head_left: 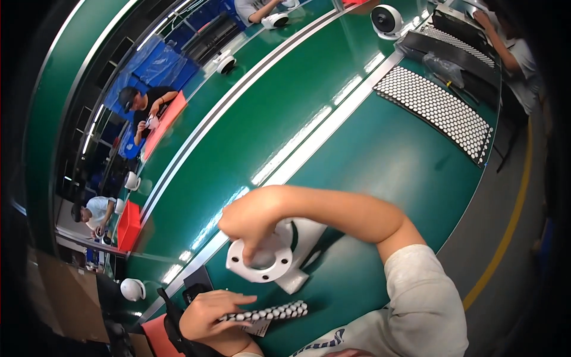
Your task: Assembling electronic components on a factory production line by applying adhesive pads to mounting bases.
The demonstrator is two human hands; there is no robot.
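We press our right hand (253, 223), fingertips clenched, into the white flanged housing (267, 259), while our left hand (211, 315) grips a dotted strip (270, 312) that may slip off the near table edge.

Far right: black tray (443, 107) w/ white round pads, clear plastic bag (443, 66) beyond it. White fan (386, 21) far centre. Left: red bins (129, 225), co-workers (143, 106) across the green conveyor belt (267, 113).

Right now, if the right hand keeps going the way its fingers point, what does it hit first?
The right hand points down onto the white round flanged part; its fingertips look already at the central opening, so that part comes first. Depth is unclear, so actual contact can't be confirmed.
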